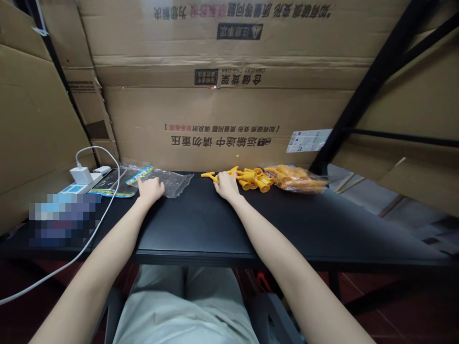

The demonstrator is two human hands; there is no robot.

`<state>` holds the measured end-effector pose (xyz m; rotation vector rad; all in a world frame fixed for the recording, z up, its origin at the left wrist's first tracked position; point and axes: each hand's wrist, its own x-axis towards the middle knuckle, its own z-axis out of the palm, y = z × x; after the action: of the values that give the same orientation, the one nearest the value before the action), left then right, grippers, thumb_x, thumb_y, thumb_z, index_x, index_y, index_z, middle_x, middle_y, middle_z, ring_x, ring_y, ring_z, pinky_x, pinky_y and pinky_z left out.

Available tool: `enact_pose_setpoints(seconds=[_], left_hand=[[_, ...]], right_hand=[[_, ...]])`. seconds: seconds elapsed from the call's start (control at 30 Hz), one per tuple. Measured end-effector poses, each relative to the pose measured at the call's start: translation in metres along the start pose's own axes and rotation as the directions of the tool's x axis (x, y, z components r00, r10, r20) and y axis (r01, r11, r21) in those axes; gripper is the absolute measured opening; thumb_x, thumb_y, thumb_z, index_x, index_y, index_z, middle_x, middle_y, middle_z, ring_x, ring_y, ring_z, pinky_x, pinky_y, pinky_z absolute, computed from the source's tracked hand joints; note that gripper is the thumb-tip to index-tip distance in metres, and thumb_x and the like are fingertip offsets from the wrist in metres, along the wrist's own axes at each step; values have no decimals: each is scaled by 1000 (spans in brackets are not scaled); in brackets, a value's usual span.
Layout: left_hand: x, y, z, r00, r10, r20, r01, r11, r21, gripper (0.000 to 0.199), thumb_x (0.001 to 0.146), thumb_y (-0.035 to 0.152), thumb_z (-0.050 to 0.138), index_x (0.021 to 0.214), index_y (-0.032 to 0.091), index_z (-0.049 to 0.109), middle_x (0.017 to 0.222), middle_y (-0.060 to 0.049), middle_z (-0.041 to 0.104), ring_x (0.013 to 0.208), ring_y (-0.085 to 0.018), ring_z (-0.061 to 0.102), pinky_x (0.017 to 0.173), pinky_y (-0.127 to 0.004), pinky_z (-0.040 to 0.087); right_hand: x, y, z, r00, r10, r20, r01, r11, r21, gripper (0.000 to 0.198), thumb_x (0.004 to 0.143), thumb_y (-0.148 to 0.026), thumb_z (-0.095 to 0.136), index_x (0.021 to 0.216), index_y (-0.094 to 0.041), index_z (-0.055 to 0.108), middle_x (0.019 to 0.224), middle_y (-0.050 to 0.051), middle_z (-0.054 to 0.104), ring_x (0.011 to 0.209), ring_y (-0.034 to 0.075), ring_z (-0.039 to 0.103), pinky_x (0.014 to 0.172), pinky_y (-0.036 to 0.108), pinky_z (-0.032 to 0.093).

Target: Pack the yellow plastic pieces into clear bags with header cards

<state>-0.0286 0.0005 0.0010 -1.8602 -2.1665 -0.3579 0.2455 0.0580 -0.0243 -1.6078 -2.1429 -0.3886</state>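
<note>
My left hand (150, 189) rests at the back of the black table, its fingers closed on a clear plastic bag (175, 181) with a colourful printed strip. To its right, my right hand (227, 185) is closed on a yellow plastic piece (208, 175) with a thin, branching end; the fingertips are partly hidden. Beside that hand lies a small pile of yellow plastic pieces (263, 181) with flared, hollow round ends. Further right, a clear bag filled with yellow pieces (297, 178) lies on the table.
A second clear bag with a bright edge (114, 184) lies at left. Near it are a power strip (95, 179), a white charger (81, 175) and its cable (96, 229). Cardboard walls (229, 105) enclose the black table (193, 229); a black frame post (353, 105) rises at right.
</note>
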Motion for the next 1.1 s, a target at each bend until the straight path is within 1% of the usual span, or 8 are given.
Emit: enact_pose_setpoints(seconds=[0.1,0.23,0.33,0.5,0.67,0.83,0.93,1.1], left_hand=[[-1,2,1,994,95,-57,-95,995,5,43,86,42,34,94,12,65,93,-16,68,97,-30,60,104,-56,15],[-4,10,3,942,332,-40,-335,936,-111,38,84,47,40,83,16,61,93,-12,66,97,-27,58,96,-45,32],[-6,16,4,898,439,30,-431,890,-150,33,80,47,47,75,17,58,89,-10,64,91,-25,58,82,-37,41],[-8,19,6,851,524,39,-508,840,-193,24,78,38,50,66,18,55,84,-7,60,82,-20,58,70,-30,42],[-4,21,12,875,484,-1,-470,848,-245,13,73,22,50,61,18,53,83,-6,59,76,-17,57,67,-27,41],[0,19,16,943,299,-146,-330,895,-300,14,74,19,48,60,19,50,81,-5,59,79,-17,57,70,-27,41],[1,17,17,937,259,-233,-326,890,-319,14,74,18,47,60,19,50,85,-6,60,83,-18,57,72,-28,42],[0,20,18,878,352,-325,-450,840,-304,15,75,18,48,61,19,50,90,-7,62,86,-18,57,76,-30,43]], right_hand=[[0,-3,-1,1000,26,16,-26,1000,-2,23,84,-25,46,102,-11,52,102,16,61,101,29,53,103,58,14],[-2,-8,-5,995,60,85,-57,998,-39,28,82,-21,49,107,-8,51,99,17,64,102,31,56,103,62,7],[-2,-9,-8,993,45,105,-45,999,-1,24,83,-20,50,105,-10,53,100,16,66,101,30,57,104,62,6],[1,-10,-13,998,59,-10,-56,977,208,24,84,-22,51,106,-13,56,105,14,64,102,29,57,105,59,15],[6,-12,-17,998,34,-49,2,810,587,35,78,-29,60,110,-14,58,96,10,65,82,20,61,83,37,46],[6,-9,-17,989,-119,84,4,596,803,42,71,-33,66,108,-14,61,74,2,62,66,13,56,66,28,47],[5,-10,-19,967,-210,146,-3,560,829,42,68,-32,68,106,-13,61,72,1,60,64,12,55,64,26,45],[0,-22,-20,960,-248,126,41,573,819,39,68,-28,68,104,-15,62,83,3,63,69,13,56,69,28,47]])
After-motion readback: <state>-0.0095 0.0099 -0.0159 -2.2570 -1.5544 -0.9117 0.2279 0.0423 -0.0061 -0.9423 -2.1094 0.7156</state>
